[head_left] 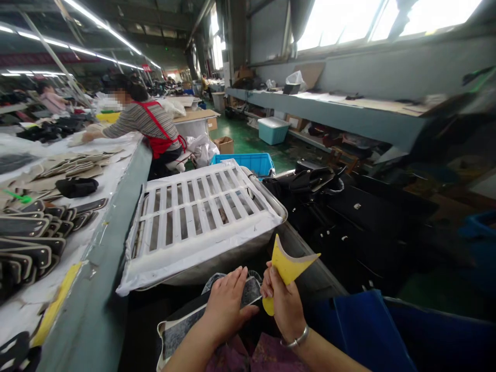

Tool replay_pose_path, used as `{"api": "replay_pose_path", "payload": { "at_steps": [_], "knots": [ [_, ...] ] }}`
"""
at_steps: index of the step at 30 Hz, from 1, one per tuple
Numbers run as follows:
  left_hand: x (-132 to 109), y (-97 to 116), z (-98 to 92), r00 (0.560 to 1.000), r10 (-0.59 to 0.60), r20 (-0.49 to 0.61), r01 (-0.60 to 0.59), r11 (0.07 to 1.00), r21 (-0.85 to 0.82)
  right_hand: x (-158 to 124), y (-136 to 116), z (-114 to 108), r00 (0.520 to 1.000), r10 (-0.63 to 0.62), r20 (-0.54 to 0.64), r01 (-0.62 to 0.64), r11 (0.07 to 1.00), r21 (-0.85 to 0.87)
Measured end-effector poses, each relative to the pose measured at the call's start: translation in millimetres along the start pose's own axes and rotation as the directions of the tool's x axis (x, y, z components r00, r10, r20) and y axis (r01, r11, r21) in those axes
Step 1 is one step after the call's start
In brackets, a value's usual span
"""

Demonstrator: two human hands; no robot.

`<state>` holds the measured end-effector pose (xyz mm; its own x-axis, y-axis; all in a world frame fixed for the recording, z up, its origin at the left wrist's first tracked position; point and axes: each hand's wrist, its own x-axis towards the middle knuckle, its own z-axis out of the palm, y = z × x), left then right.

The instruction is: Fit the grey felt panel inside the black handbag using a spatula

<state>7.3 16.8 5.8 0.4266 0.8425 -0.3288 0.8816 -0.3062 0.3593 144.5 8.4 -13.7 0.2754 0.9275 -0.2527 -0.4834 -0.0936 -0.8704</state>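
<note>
My right hand (284,305) is closed around a curved yellow cut piece (287,263), holding it upright with its points up. My left hand (227,305) lies with fingers pressed flat on a long dark grey strip with a pale border (182,328) that rests across my lap. The two hands almost touch, just in front of a white slatted tray (194,217).
A long workbench (96,289) on the left carries rows of black cut pieces (27,243). A person in a striped top and red apron (147,129) works farther along it. Black material heaps (349,217) lie to the right, a blue crate (248,161) beyond, and blue fabric (368,330) near my right arm.
</note>
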Motion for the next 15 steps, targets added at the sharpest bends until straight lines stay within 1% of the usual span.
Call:
{"api": "replay_pose_path", "payload": {
  "at_steps": [3,5,7,9,10,12,15],
  "knots": [
    [1,2,-0.1,1.000,-0.012,0.021,0.011,0.999,0.053,7,18,6,0.999,-0.030,-0.034,0.027,0.997,-0.076],
    [3,3,0.7,1.000,-0.022,0.011,0.021,0.996,0.082,13,23,6,1.000,-0.029,-0.011,0.028,0.995,-0.101],
    [5,3,2.6,1.000,-0.024,0.004,0.024,0.996,0.083,20,18,5,1.000,0.013,0.011,-0.012,0.998,-0.066],
    [7,1,5.3,1.000,-0.010,0.007,0.010,0.998,0.054,28,6,3,0.999,0.050,-0.012,-0.050,0.999,0.015],
    [7,-1,6.7,1.000,-0.003,0.005,0.003,0.999,0.038,32,0,3,0.998,0.050,-0.037,-0.048,0.997,0.055],
    [8,-3,8.6,1.000,0.009,-0.003,-0.009,1.000,0.018,38,-9,3,0.996,0.010,-0.084,-0.001,0.995,0.099],
    [8,-3,7.6,1.000,0.000,0.009,0.000,1.000,0.021,46,-6,5,0.997,-0.029,-0.074,0.035,0.997,0.074]
  ]
}}
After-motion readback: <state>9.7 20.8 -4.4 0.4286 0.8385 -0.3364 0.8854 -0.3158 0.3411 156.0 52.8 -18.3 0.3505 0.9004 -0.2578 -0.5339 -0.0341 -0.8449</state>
